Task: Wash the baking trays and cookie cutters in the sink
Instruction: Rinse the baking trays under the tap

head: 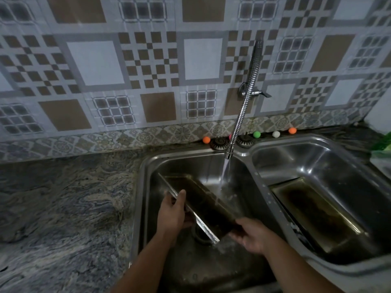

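Water from flexible chrome faucet (245,102) strikes dark rectangular metal baking tray (203,201), which you tilt in left steel sink basin (148,187) for runoff. Left hand (173,214) fingers clamp rim; right hand (251,233) grips lower end. Second stained tray (317,212) waits in right basin.

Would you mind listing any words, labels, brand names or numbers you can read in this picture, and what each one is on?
None can be read.
The wall tiles carry only patterns.
The tray held by the left hand and right hand, the second tray, the faucet and the sink show no marking.
The green packet at the right edge is too cut off to tell.
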